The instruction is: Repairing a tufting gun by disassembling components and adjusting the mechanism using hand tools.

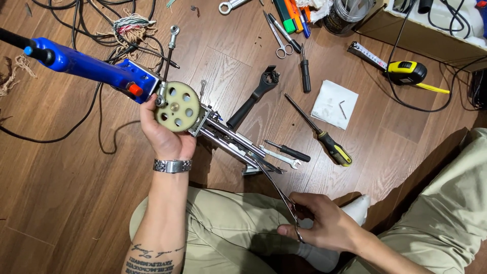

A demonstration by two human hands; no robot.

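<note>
My left hand [163,133] grips a blue-handled power tool [91,67] with a large cream gear [177,107] full of round holes and a steel rod frame [231,144] running down to the right. A steel wristwatch [172,165] is on that wrist. My right hand [322,223] is shut on the ring handles of thin steel forceps [278,189], whose tips reach up to the lower end of the steel frame. Both hands are above my beige trousers [223,228].
On the wooden floor lie a black adjustable wrench [256,95], a black-and-yellow screwdriver [322,134], a small screwdriver [289,150], a spanner [281,158], scissors [279,38], a yellow tape measure [403,71], a white paper [335,104] with a hex key, black cables [86,25], markers and a tin.
</note>
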